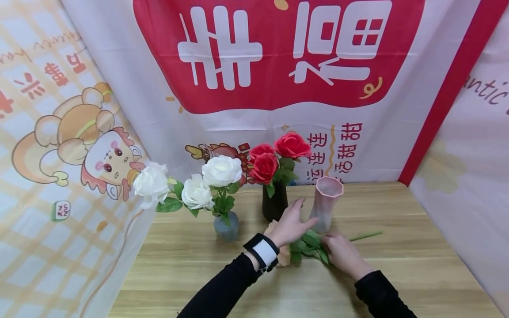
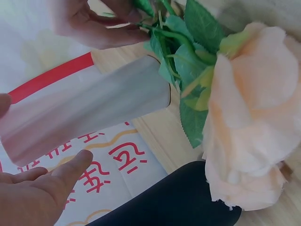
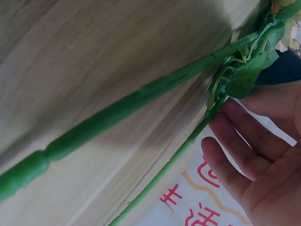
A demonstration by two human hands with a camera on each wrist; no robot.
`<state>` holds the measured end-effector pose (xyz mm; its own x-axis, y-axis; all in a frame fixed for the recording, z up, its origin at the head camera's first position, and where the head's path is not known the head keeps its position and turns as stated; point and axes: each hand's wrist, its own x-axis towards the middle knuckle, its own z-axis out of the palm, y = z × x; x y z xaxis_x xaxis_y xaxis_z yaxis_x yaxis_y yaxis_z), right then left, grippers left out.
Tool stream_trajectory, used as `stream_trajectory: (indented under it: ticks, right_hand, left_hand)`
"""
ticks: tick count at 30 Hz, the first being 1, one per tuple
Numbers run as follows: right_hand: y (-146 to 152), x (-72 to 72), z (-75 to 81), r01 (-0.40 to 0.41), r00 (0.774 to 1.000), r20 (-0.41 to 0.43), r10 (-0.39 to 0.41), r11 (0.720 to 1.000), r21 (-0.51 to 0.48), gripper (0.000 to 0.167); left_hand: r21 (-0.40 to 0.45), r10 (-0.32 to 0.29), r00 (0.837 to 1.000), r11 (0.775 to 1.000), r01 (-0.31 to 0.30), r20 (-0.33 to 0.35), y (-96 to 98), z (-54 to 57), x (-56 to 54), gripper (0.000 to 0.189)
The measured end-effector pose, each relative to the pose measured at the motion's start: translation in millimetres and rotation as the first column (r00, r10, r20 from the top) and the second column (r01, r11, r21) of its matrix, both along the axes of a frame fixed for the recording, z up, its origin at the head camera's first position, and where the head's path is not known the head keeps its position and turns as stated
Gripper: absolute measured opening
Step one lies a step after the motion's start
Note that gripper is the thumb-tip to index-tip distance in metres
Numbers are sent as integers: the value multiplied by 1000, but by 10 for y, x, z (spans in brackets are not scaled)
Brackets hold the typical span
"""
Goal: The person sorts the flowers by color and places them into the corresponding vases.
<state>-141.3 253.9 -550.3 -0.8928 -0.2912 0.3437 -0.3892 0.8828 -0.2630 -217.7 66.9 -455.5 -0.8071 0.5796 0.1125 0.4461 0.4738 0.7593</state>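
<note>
Peach artificial roses with green leaves lie on the table, partly hidden by the left forearm in the head view. My right hand pinches their stems just below the leaves; two green stems run out past it in the right wrist view. A tall vase, pink at the rim and greyish towards the base, stands behind the leaves. My left hand reaches to its left side with thumb and fingers spread apart. In the left wrist view the thumb is clear of the vase wall.
To the left, a dark vase holds red roses. A small blue-grey vase further left holds white roses, one leaning well out. A printed cloth hangs behind the wooden table.
</note>
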Motion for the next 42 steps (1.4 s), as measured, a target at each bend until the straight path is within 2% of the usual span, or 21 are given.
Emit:
stream_trajectory:
  ticks: [5,11,14,17,25,32,35,42]
  right_hand:
    - [-36,-35,-27,-19,1000,-23,19,999,31,27]
    - [-50,-30,-69,-3,997,-81,13,993,117,29]
    - [-38,-15,-86,5,996,-84,6,991,134,29]
    - [-25,-2,-90,9,997,-77,1,992,123,31]
    - [-37,58,-54,1,999,-43,4,994,112,32]
    - [-45,143,38,-11,997,-74,19,994,108,28]
    - [-38,183,82,-2,996,-84,12,993,118,28]
    - [-18,250,106,-37,995,-85,49,989,143,35]
  left_hand:
    - [-11,-7,1000,1000,7,9,115,-1,-77,83]
    - [-26,-29,998,999,28,-53,285,1,-167,90]
    - [9,-29,996,1000,30,-86,368,7,-202,90]
    - [50,-22,996,998,26,-89,432,9,-220,90]
    - [116,-2,1000,993,4,-20,528,-39,-261,93]
    - [137,24,999,990,-29,37,537,-37,-319,78]
    - [132,29,999,991,-34,35,540,-35,-339,74]
    - [155,43,998,987,-49,39,536,-30,-341,73]
